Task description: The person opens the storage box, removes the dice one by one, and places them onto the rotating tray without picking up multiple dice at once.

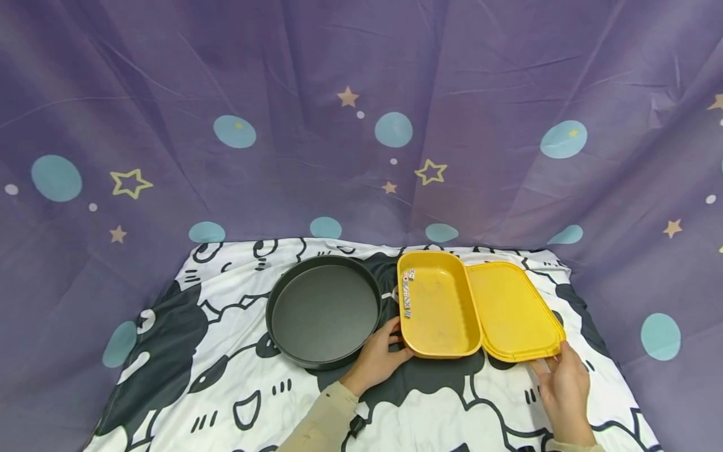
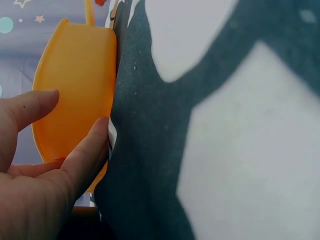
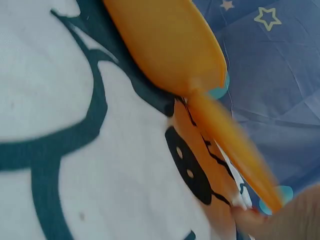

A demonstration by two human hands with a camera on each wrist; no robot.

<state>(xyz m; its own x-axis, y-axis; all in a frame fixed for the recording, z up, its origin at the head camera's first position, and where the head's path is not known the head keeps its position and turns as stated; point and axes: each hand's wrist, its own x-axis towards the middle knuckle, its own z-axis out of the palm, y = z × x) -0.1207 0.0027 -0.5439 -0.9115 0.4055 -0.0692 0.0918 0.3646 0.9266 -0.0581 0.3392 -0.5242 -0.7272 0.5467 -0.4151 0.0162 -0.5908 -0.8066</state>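
Observation:
A yellow rectangular container (image 1: 443,301) stands with its hollow side up, a small printed label inside its left wall. At its near left corner is my left hand (image 1: 383,355), holding the container between thumb and fingers; in the left wrist view the thumb (image 2: 40,105) lies against the container's wall (image 2: 75,80). My right hand (image 1: 565,386) pinches the near right corner of a flat yellow lid (image 1: 514,311). The lid's left edge meets the container's right side. Seen from the right wrist, the lid (image 3: 235,145) slants up off the cloth, blurred.
A round dark grey pan (image 1: 324,314) sits left of the container, close to my left hand. Under everything spreads a black-and-white patterned cloth (image 1: 237,351). Behind hangs a purple curtain (image 1: 316,157) with stars and blue spots.

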